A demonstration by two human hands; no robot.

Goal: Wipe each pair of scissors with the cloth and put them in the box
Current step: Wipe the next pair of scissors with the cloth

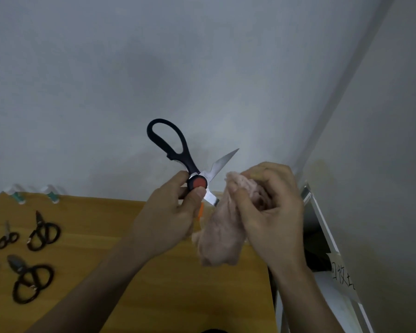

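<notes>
- My left hand (171,212) grips the open black-handled steel scissors (190,164) at their red pivot.
- At three o'clock, my right hand (271,212) clutches the crumpled pale pink cloth (221,236) around one blade.

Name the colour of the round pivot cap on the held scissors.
Red-orange pivot cap, set in black; head view.
</notes>
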